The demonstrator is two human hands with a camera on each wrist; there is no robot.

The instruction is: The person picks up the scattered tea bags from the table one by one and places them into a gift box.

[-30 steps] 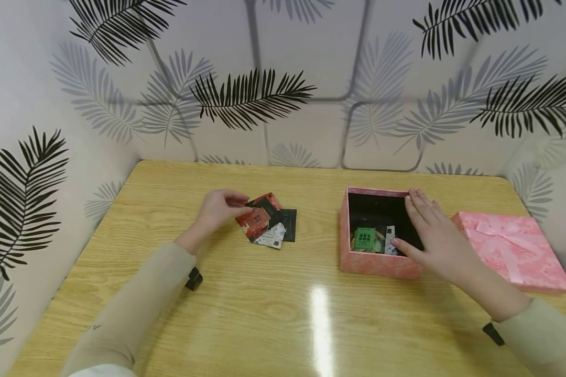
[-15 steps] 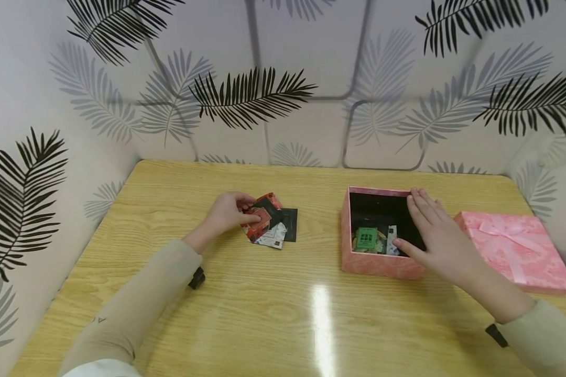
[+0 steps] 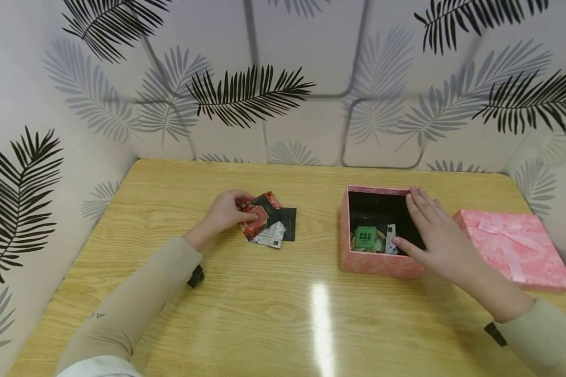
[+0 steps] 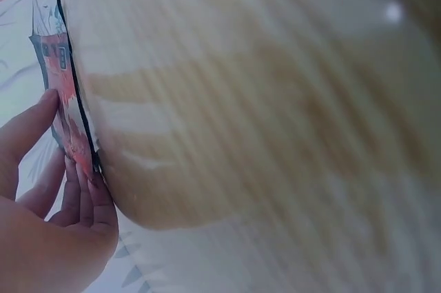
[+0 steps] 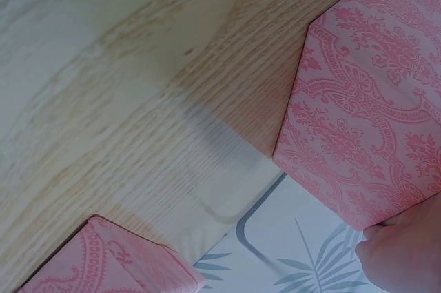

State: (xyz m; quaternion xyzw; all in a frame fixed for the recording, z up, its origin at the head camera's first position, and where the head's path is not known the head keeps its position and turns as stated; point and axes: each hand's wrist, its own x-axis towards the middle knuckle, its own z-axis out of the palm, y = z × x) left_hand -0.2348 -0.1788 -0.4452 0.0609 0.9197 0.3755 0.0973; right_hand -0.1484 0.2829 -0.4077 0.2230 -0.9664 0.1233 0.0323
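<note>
My left hand (image 3: 224, 213) pinches the left edge of a red and black sachet (image 3: 259, 215), the top one of a small fanned pile. In the left wrist view the thumb lies over the red sachet (image 4: 62, 89) and the fingers are tucked under its edge. Below it in the pile are a white sachet with blue print (image 3: 271, 238) and a black sachet (image 3: 290, 222). With fingers extended, my right hand (image 3: 445, 246) rests on the right rim of an open pink box (image 3: 377, 263). Inside the box lie a green sachet (image 3: 365, 237) and a narrow white sachet (image 3: 390, 233).
A pink lid with a ribbon bow (image 3: 514, 251) lies on the wooden table (image 3: 254, 314), right of the box and partly behind the right hand. The wall (image 3: 306, 131) with leaf print runs along the table's back edge.
My left hand has shifted slightly right and its thumb has come down onto the red and black sachet. The right hand stays at the box rim.
</note>
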